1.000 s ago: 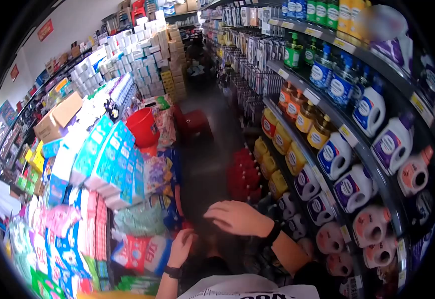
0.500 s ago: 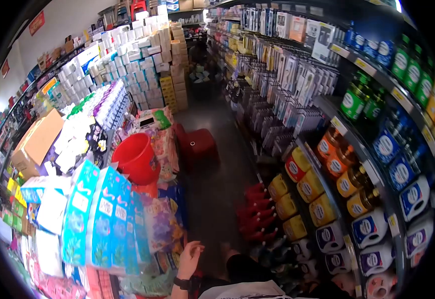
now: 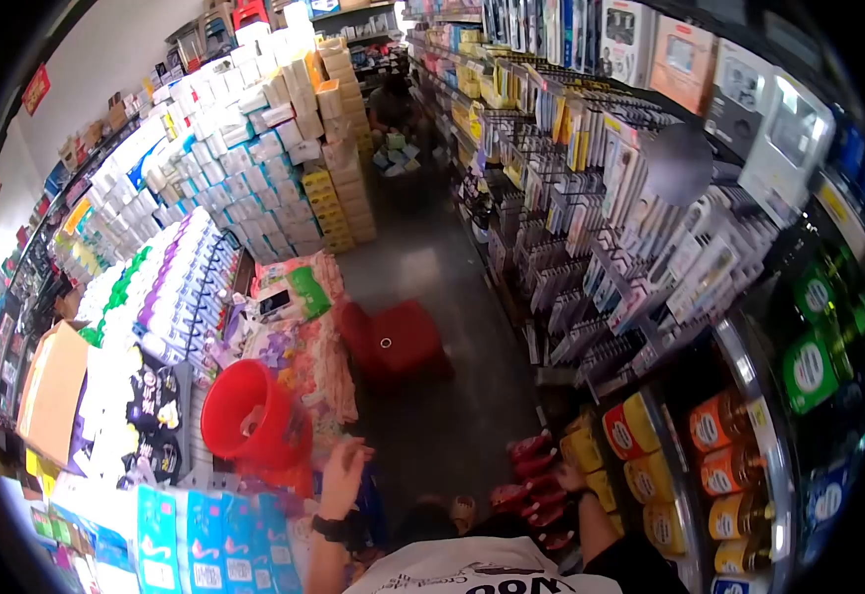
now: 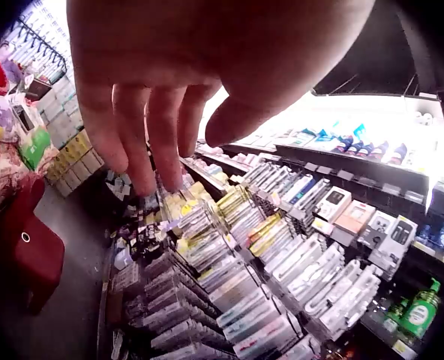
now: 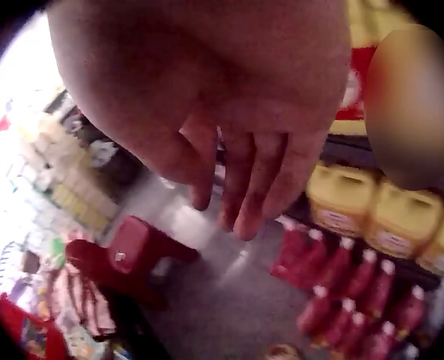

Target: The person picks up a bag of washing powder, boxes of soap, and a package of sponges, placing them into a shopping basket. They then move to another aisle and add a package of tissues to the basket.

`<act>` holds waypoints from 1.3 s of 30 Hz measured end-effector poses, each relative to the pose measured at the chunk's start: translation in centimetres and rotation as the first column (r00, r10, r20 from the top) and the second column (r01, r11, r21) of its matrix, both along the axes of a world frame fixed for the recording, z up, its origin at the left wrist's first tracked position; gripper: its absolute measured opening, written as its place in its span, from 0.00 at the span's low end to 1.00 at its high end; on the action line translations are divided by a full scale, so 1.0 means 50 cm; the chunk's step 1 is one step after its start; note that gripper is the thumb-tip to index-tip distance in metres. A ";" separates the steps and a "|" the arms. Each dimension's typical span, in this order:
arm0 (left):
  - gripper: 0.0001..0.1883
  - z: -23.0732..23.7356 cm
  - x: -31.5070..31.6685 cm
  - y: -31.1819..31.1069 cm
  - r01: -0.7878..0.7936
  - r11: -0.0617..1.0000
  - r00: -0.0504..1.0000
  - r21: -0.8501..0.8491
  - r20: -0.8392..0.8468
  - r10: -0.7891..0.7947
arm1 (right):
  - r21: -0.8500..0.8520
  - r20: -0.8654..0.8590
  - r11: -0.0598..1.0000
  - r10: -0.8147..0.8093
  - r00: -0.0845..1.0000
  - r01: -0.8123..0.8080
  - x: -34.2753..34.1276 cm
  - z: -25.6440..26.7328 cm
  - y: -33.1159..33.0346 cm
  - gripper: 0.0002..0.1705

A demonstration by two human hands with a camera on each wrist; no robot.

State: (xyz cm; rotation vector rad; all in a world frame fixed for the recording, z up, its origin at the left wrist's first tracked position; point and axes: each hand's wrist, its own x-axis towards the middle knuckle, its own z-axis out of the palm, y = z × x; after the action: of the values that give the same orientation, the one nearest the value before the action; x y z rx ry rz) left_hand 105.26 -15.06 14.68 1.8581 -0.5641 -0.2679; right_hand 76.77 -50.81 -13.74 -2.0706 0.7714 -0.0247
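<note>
My left hand [image 3: 343, 477] hangs in the air with loosely bent fingers and holds nothing, beside a red bucket [image 3: 222, 411] in the head view. In the left wrist view its fingers [image 4: 162, 135] droop over the background of hanging packs. My right hand [image 3: 573, 482] is low at my other side, near red bottles [image 3: 531, 495] with white caps and yellow jugs [image 3: 583, 445]. The right wrist view shows its fingers [image 5: 240, 180] relaxed, nothing held. A dark red stool [image 3: 393, 342] stands ahead on the floor, with a pale ring on it.
On the left are stacked blue packs [image 3: 204, 544], a cardboard box [image 3: 51, 391] and a phone [image 3: 274, 302]. To the right, shelves carry hanging packs [image 3: 591, 228] and green bottles [image 3: 818, 366]. The grey aisle floor [image 3: 432, 262] leads to a person [image 3: 393, 104] low at the far end.
I have advanced along the aisle; the stool and bucket appear nearer. My right hand, raised in front a second ago, now hangs at my side. The left hand stays empty.
</note>
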 end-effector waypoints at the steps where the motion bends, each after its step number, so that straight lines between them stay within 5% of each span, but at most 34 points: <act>1: 0.12 -0.008 0.035 -0.016 0.002 1.000 1.000 0.003 -0.010 -0.002 | -0.013 -0.083 0.999 -0.047 0.995 0.046 0.109 0.018 -0.030 0.14; 2: 0.11 -0.023 0.073 -0.030 -0.043 0.999 0.995 0.013 -0.086 0.044 | -0.021 0.040 0.999 0.029 0.999 -0.028 0.215 0.138 -0.038 0.14; 4: 0.11 -0.084 0.162 -0.055 -0.087 0.995 0.990 -0.057 -0.119 0.080 | -0.054 0.049 0.993 0.106 0.993 -0.104 0.384 0.197 -0.083 0.16; 6: 0.11 -0.099 0.238 -0.096 -0.122 0.992 0.987 -0.034 -0.107 0.117 | 0.199 0.218 0.967 0.115 0.969 -0.160 0.522 0.225 -0.124 0.17; 9: 0.11 -0.117 0.370 -0.189 -0.147 0.987 0.974 -0.064 -0.184 0.133 | 0.290 0.264 0.929 0.152 0.953 -0.228 0.695 0.299 -0.176 0.19; 10: 0.12 -0.134 0.418 -0.219 -0.216 0.970 0.961 -0.114 -0.199 0.190 | 0.285 0.262 0.932 0.149 0.954 -0.224 0.735 0.312 -0.197 0.19; 12: 0.12 -0.144 0.534 -0.293 -0.291 0.944 0.956 -0.153 -0.083 0.282 | -0.139 0.327 0.950 0.311 0.892 -0.280 0.843 0.353 -0.248 0.27; 16: 0.14 -0.097 0.701 -0.426 -0.361 0.930 0.931 -0.075 0.037 0.364 | -0.021 0.307 0.937 0.338 0.889 -0.349 0.994 0.445 -0.335 0.37; 19: 0.16 -0.039 0.772 -0.486 -0.268 0.939 0.961 -0.216 -0.127 0.245 | -0.080 0.347 0.957 0.290 0.892 -0.280 1.092 0.449 -0.406 0.35; 21: 0.18 -0.061 0.827 -0.477 -0.332 0.938 0.942 -0.101 -0.090 0.324 | 0.090 0.272 0.976 0.165 0.948 -0.196 1.150 0.482 -0.444 0.33; 23: 0.18 -0.056 0.888 -0.498 -0.405 0.896 0.913 -0.183 -0.138 0.384 | 0.116 0.259 0.981 0.119 0.959 -0.153 1.217 0.456 -0.501 0.32; 25: 0.17 -0.063 0.977 -0.541 -0.533 0.846 0.844 -0.026 -0.097 0.528 | 0.141 0.241 0.974 0.140 0.960 -0.178 1.303 0.431 -0.565 0.31; 27: 0.17 -0.062 1.080 -0.677 -0.545 0.838 0.829 -0.028 -0.163 0.534 | 0.194 0.168 0.969 0.118 0.979 -0.150 1.408 0.418 -0.621 0.29; 29: 0.17 -0.024 1.187 -0.810 -0.314 0.923 0.949 -0.221 -0.077 0.304 | 0.211 0.200 0.959 0.145 0.969 -0.187 1.535 0.393 -0.670 0.29; 31: 0.16 -0.062 1.297 -0.879 -0.316 0.916 0.949 -0.246 -0.090 0.303 | 0.226 0.245 0.945 0.181 0.952 -0.238 1.669 0.364 -0.713 0.28; 33: 0.16 -0.059 1.462 -0.963 -0.318 0.897 0.947 -0.308 -0.068 0.313 | 0.026 0.178 0.956 0.282 0.943 -0.291 1.843 0.358 -0.780 0.26; 34: 0.16 -0.057 1.508 -0.970 -0.323 0.922 0.946 -0.212 -0.103 0.307 | -0.079 0.205 0.944 0.331 0.921 -0.321 1.903 0.354 -0.806 0.26; 37: 0.16 -0.074 1.603 -0.943 -0.345 0.939 0.930 -0.010 -0.137 0.341 | 0.160 0.204 0.946 0.248 0.947 -0.282 2.043 0.363 -0.855 0.24; 39: 0.15 -0.080 1.640 -0.912 -0.473 0.880 0.856 0.032 -0.219 0.468 | 0.157 0.218 0.940 0.264 0.939 -0.301 2.112 0.353 -0.881 0.23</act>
State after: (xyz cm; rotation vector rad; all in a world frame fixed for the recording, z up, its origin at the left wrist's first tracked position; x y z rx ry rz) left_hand 187.27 -60.64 10.69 1.8495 0.0522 -0.1335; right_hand 182.36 -94.84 3.89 -1.9448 0.3365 0.0076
